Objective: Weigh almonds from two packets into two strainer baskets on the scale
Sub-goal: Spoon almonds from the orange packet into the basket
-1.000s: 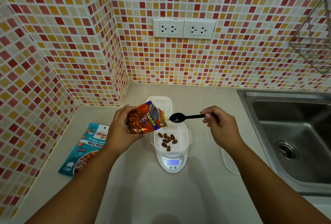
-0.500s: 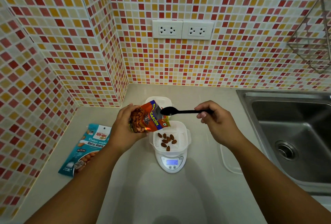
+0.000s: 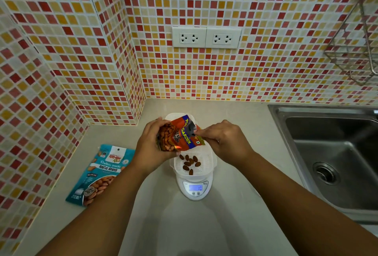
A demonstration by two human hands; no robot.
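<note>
Nearest me, the digital scale (image 3: pixel 195 188) shows a lit display; I cannot read its figure with certainty. On its platform sits the white strainer basket (image 3: pixel 206 158), holding a small cluster of almonds (image 3: pixel 189 162) just below and between my fingertips.

My left hand (image 3: pixel 150 149) grips the orange almond packet (image 3: pixel 180 136), fingers curled round its lower body, mouth tilted toward my right hand and held directly above the basket's far rim. My right hand (image 3: pixel 224 143) is clenched on a black spoon (image 3: pixel 192 130); its bowl is inside the packet mouth, and the handle is hidden by my fingers.

Left of my left wrist, well apart from the scale, the teal roasted almonds packet (image 3: pixel 102 174) lies flat on the counter (image 3: pixel 235 225). Beyond my fingers, a second white strainer basket (image 3: pixel 171 116) shows only its far rim behind the orange packet.

Procedure for the step in hand, as I judge it:
1. Keep the packet mouth over the basket so spilled almonds land on the scale.
2. Lift small spoonfuls; the load is light so far.
3. Tip the spoon low over the basket.
4. Keep both hands off the basket and platform while reading the display.
</note>
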